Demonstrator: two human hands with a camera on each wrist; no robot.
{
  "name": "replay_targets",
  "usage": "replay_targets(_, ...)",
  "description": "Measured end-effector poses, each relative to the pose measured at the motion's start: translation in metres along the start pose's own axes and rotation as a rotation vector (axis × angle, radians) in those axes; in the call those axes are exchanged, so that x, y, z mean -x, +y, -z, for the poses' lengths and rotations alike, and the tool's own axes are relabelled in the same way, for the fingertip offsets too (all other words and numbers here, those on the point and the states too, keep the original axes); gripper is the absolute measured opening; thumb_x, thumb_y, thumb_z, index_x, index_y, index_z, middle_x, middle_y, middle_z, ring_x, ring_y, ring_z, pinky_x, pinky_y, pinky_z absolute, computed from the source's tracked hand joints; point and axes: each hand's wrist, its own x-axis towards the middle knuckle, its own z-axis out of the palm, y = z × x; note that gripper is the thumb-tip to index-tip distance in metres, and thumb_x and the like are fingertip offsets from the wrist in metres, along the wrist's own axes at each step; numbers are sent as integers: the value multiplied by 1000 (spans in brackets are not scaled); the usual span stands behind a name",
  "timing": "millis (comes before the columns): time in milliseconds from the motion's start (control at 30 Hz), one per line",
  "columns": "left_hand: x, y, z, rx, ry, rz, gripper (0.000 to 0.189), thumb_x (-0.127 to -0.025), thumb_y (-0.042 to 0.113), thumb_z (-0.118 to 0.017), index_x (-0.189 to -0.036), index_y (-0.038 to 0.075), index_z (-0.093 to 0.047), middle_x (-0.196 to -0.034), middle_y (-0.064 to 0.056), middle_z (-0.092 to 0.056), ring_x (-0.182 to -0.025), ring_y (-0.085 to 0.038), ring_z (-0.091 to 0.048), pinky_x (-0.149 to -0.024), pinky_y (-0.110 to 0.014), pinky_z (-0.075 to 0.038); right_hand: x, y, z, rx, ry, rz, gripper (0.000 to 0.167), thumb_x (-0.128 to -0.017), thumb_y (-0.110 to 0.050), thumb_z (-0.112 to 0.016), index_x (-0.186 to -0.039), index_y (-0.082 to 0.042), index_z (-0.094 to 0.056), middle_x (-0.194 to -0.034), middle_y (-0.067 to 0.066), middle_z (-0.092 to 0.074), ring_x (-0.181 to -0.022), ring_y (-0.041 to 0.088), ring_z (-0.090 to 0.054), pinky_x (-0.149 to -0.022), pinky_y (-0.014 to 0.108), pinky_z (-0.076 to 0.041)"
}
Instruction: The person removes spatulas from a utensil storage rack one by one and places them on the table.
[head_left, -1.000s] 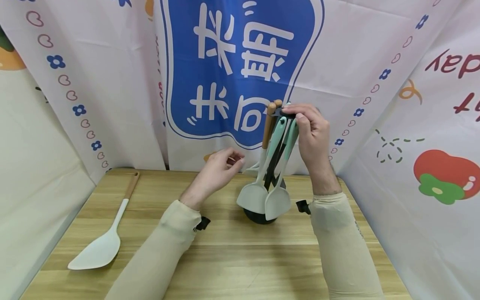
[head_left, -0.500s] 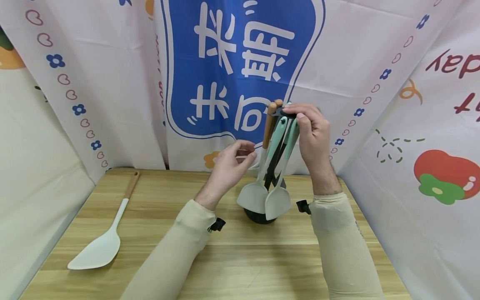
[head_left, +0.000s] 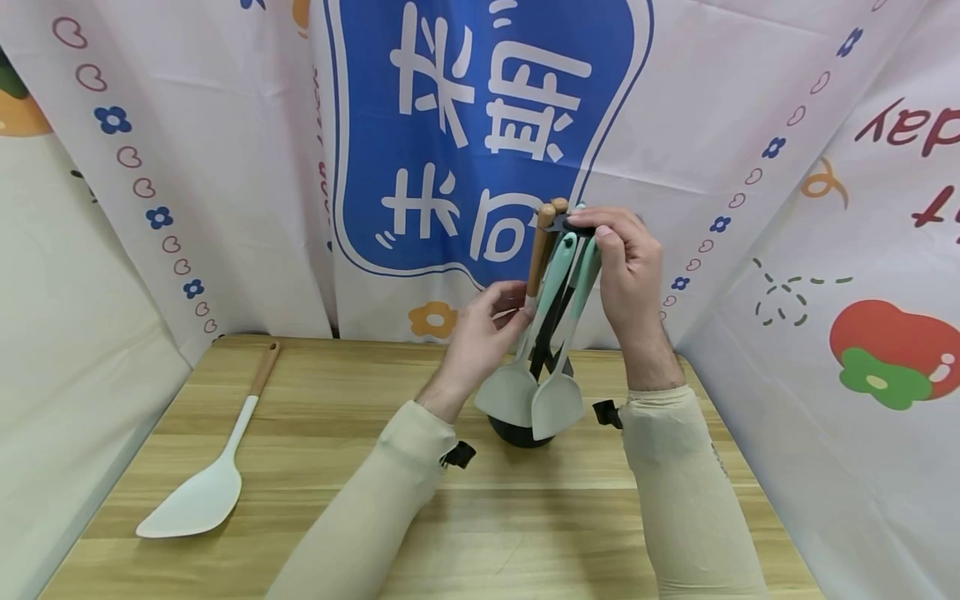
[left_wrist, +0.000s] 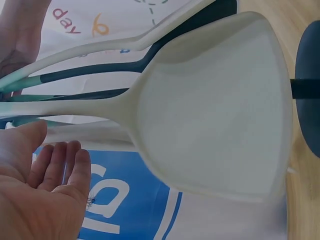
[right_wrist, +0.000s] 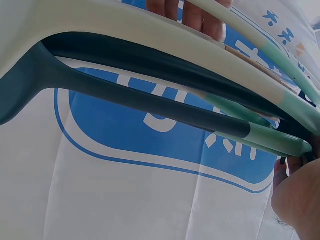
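Observation:
A black rotating utensil stand (head_left: pixel 521 435) bears several hanging kitchen tools. My right hand (head_left: pixel 630 271) grips the top of the stand, beside the mint handle ends. At the left side of the stand, my left hand (head_left: pixel 483 333) has its thumb and fingertips right at the white shaft below a wooden handle (head_left: pixel 539 258). In the left wrist view, its fingers (left_wrist: pixel 55 165) are loosely bent, spread from the thumb beside that shaft. Two cream turners with mint handles hang in front; the nearer blade (left_wrist: pixel 215 110) fills much of that view. Dark tools (right_wrist: pixel 150 105) hang behind them.
A white turner with a wooden handle (head_left: pixel 202 496) lies at the left of the wooden table (head_left: pixel 337 467). Printed white cloth (head_left: pixel 720 108) hangs close behind the table and along both sides.
My left hand has moved right and slightly up, from beside the stand to the wooden-handled tool's shaft. My right hand has kept its grip on the stand's top.

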Motion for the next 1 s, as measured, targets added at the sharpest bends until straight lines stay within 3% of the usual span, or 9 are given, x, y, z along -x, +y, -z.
replay_targets(100,0,0,-3,-23,4,8,40,-118,16,-74,-156,7,-69,-154,-16,-75,-147,-33,-74,-127,-48,-62,0,0,0,3,-6,4,44,-115,-21,-51,-120,6,-86,-122,-32,-78,-124,1,-72,-109,24,-56)
replay_targets(200,-1,0,-4,-37,10,10,39,-118,16,-74,-155,7,-70,-152,-16,-76,-145,-34,-75,-127,-49,-63,-1,0,0,0,-8,5,45,-114,-22,-51,-120,6,-86,-121,-34,-78,-124,1,-72,-108,24,-56)
replay_targets(800,-1,1,0,-60,17,4,36,-118,14,-72,-154,6,-71,-148,-16,-75,-141,-35,-75,-124,-52,-65,0,0,0,-1,-5,-1,45,-114,-21,-51,-120,6,-86,-122,-32,-78,-124,2,-72,-107,25,-56)
replay_targets(1000,-3,1,4,-59,23,-11,35,-118,13,-72,-152,4,-71,-148,-18,-75,-139,-36,-76,-123,-53,-66,0,1,-2,-16,11,-5,43,-114,-21,-52,-118,5,-86,-122,-18,-83,-123,6,-73,-107,26,-56)
